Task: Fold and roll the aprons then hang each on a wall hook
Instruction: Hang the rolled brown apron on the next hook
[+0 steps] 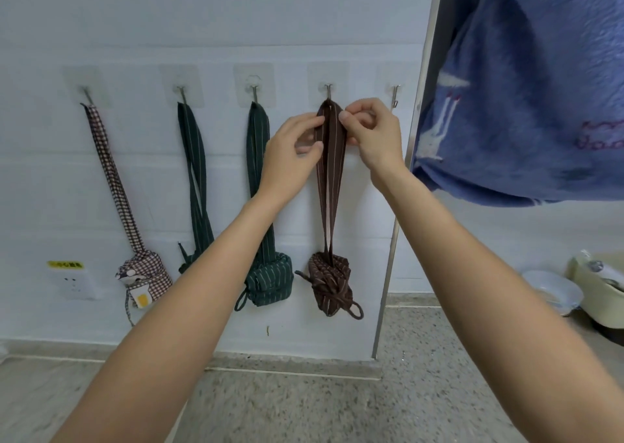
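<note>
Both forearms reach up from the lower edge. The left forearm hides part of the green striped apron point(269, 282). The left hand point(290, 152) and right hand point(373, 135) pinch the strap of the brown striped apron point(332, 282), looped on the fourth hook point(328, 89). Just right, a bare hook point(395, 95), a metal pole point(405, 159), and a blue cloth point(526, 88) cut off at the frame.

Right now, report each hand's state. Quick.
Left hand: pinching the left side of the brown striped apron's strap just below its hook.
Right hand: pinching the strap's right side near the top.
</note>
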Tool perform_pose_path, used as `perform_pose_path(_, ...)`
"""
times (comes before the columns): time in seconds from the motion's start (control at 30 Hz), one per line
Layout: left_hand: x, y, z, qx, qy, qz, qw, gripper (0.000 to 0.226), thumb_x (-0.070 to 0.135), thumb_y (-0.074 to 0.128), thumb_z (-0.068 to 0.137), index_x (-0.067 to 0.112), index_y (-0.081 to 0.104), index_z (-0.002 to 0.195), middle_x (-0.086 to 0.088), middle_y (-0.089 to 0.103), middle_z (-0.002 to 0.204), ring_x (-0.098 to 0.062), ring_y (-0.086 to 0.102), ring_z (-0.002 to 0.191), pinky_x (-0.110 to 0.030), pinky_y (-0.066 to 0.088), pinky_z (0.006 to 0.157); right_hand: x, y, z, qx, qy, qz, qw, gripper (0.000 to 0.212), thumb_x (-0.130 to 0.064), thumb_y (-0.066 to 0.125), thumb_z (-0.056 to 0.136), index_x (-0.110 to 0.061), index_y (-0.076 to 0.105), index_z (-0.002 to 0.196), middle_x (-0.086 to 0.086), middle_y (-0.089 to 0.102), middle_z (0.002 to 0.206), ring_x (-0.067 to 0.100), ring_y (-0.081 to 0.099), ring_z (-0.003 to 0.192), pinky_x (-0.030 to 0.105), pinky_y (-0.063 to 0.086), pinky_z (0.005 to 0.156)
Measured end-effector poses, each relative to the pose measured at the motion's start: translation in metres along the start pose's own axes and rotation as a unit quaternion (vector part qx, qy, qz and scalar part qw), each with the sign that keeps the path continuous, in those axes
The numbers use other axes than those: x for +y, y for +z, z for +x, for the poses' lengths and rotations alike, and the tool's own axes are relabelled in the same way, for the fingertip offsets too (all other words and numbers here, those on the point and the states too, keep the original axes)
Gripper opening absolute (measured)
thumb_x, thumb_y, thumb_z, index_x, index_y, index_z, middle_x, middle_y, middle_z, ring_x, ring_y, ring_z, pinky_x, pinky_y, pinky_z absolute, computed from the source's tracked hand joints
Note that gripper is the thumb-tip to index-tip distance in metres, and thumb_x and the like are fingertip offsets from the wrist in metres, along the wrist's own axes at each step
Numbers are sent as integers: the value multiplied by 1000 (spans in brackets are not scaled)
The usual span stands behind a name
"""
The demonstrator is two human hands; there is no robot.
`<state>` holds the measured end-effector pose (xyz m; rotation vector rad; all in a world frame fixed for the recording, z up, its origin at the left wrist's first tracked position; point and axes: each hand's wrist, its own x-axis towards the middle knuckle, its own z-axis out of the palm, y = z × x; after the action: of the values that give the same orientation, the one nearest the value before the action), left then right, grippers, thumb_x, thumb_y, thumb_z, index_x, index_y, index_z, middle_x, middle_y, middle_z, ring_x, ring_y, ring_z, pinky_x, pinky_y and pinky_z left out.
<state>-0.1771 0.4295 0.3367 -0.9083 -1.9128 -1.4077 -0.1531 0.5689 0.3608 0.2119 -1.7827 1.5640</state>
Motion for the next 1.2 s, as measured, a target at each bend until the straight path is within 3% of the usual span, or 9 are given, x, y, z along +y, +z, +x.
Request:
perform_pose_path(0.2, 2, 2, -7, -27, -43, -21, 999, 36, 9, 59, 88, 14, 57, 123, 3, 51, 125, 1, 55, 97, -3, 40, 79, 8, -3, -13, -58, 8, -27, 998, 15, -8, 63, 85, -20, 55, 82, -1, 58, 63, 15, 58, 69, 34, 53, 71)
perform_pose_path(0.33, -12, 3, -46, -24, -109, 42, 993, 41, 35, 67, 83, 20, 49, 116, 8, 55, 114, -9, 62, 89, -17, 46, 78, 38, -15, -47, -101, 35, -130, 986, 11, -16, 64, 87, -20, 53, 87, -5, 58, 68, 8, 56, 67, 21, 46, 70)
perform_pose_path(0.43, -26, 5, -82, -144, -201, 208, 946, 57, 68, 51, 79, 23, 48, 114, 8, 59, 104, -12, 58, 91, -29, 41, 75, 76, -30, -82, -118, 78, -242, 960, 13, -30, 55, 92, -20, 55, 101, -1, 67, 91, 14, 62, 86, 28, 48, 80)
perform_pose_path(0.53, -37, 12, -109, -280, -265, 288, 877, 73, 78, 29, 81, 18, 52, 116, -1, 62, 108, -20, 56, 98, -31, 37, 71, 96, -35, -114, -197, 147, -265, 933, 27, -33, 44, 97, -17, 61, 110, 0, 66, 104, 19, 61, 98, 39, 46, 92)
perform_pose_path(0.63, -41, 17, -131, -268, -275, 222, 897, 67, 72, 35, 84, 17, 55, 118, 1, 62, 110, -16, 56, 99, -30, 41, 76, 103, -34, -147, -196, 178, -214, 940, 26, -28, 45, 97, -16, 68, 100, -4, 64, 98, 16, 60, 98, 37, 49, 90)
perform_pose_path(0.83, -56, 21, -152, -230, -307, -5, 924, 44, 45, 60, 86, 15, 60, 118, 1, 64, 116, -14, 59, 108, -31, 47, 94, 102, -31, -192, -144, 69, -144, 977, 9, -10, 56, 92, -16, 62, 96, -4, 66, 92, 7, 62, 88, 25, 51, 84)
perform_pose_path(0.97, -66, 16, -156, -248, -310, -109, 911, 36, 21, 60, 90, 22, 53, 125, 10, 58, 125, -5, 49, 121, -28, 38, 105, 108, -26, -194, -55, 91, -148, 983, 39, -15, 72, 81, -16, 47, 110, -1, 55, 95, 8, 56, 76, 30, 52, 77)
perform_pose_path(1.1, -67, 14, -155, -279, -354, -148, 880, 57, 39, 53, 90, 20, 36, 141, 5, 43, 143, -7, 37, 132, -34, 28, 113, 120, -34, -175, -92, 91, -255, 958, 71, -37, 75, 77, -18, 37, 135, 4, 43, 128, 16, 47, 112, 31, 40, 98)
perform_pose_path(1.2, -63, 18, -158, -289, -386, -158, 862, 64, 52, 44, 88, 24, 28, 143, 15, 37, 141, -2, 37, 127, -23, 27, 110, 122, -37, -165, -176, 224, -128, 950, 71, -39, 70, 81, -23, 33, 139, 7, 51, 127, 17, 52, 114, 33, 45, 98)
